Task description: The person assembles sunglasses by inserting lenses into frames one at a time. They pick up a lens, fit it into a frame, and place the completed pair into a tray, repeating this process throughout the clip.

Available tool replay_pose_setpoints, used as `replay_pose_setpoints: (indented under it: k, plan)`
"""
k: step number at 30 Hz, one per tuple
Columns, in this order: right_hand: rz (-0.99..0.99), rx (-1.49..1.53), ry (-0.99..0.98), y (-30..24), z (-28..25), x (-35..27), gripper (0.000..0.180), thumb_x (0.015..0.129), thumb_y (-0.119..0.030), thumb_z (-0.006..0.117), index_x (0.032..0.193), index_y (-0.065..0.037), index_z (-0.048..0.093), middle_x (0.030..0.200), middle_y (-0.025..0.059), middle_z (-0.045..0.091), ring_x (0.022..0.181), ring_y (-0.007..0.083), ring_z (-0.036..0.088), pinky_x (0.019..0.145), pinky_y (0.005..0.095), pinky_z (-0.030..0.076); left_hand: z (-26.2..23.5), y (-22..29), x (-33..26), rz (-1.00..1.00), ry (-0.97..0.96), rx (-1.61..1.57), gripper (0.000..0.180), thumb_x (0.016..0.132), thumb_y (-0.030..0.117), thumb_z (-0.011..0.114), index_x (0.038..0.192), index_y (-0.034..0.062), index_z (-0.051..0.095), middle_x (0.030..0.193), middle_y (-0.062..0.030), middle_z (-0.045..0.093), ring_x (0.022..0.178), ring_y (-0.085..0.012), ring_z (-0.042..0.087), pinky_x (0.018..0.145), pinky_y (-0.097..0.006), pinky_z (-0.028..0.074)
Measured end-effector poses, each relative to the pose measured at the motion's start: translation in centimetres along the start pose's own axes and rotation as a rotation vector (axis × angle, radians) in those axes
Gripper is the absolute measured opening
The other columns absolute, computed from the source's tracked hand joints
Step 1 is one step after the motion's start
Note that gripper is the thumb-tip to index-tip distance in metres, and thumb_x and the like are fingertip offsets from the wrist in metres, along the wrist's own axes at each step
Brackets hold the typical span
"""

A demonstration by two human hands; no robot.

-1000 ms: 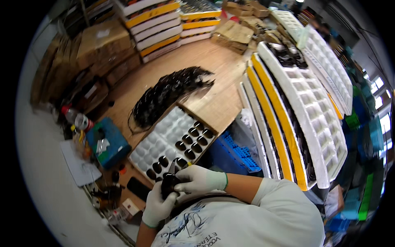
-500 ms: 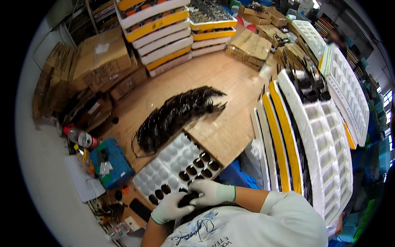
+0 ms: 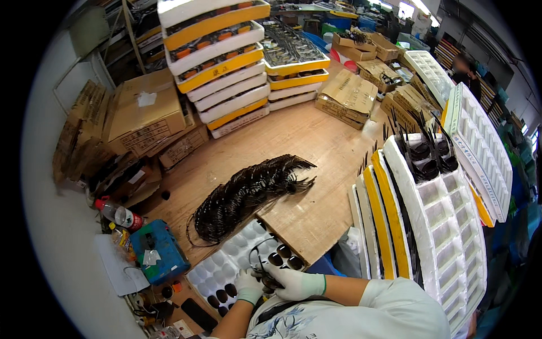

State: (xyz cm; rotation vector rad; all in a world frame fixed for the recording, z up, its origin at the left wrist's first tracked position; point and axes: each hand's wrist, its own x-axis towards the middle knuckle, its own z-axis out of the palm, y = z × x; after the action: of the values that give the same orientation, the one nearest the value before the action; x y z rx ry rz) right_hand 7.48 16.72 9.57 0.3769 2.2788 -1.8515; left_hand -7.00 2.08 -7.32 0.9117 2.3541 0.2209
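Gloved right hand (image 3: 297, 283) angled leftward, fingers (image 3: 276, 272) pinching dark glasses frame (image 3: 259, 269), left hand (image 3: 249, 284) alongside, its fingers' hold unclear

One heap of dark frames (image 3: 248, 195) mid-tabletop (image 3: 282, 135); at the near edge, one white lens tray (image 3: 212, 265), one pair of glasses (image 3: 261, 271) above it, perhaps eight dark lenses (image 3: 230, 290) in it, the view partly blocked. Left edge: two capped bottles (image 3: 123, 216), one blue box (image 3: 170, 254). Far edge: two foam-tray stacks (image 3: 226, 73).
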Motion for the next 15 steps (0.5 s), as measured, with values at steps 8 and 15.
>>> replay_pose_setpoints:
  k: [8,15]
  plan:
    - [-0.057,0.146,0.154,-0.2,7.7,-0.3,0.062,0.085,0.000,0.053,0.144,0.004,0.035,0.127,0.0177,0.062,0.111,0.0228,0.063,0.096,0.0341,0.051,-4.1,-0.1,0.3,0.083,-0.092,-0.118,0.047,0.080,0.035,0.069,0.116,0.0048,0.063,0.113,-0.0236,0.066,0.106,-0.0401,0.065,0.089,-0.048,0.053]
    - [-0.103,0.014,0.453,-1.6,13.1,-3.6,0.040,0.090,-0.008,0.056,0.128,0.003,0.048,0.098,0.0166,0.070,0.090,0.0278,0.071,0.083,0.0374,0.056,-5.1,-4.1,-5.5,0.359,0.096,-0.499,0.027,0.091,0.020,0.065,0.110,0.0001,0.062,0.097,-0.0192,0.071,0.084,-0.0348,0.070,0.075,-0.043,0.056]
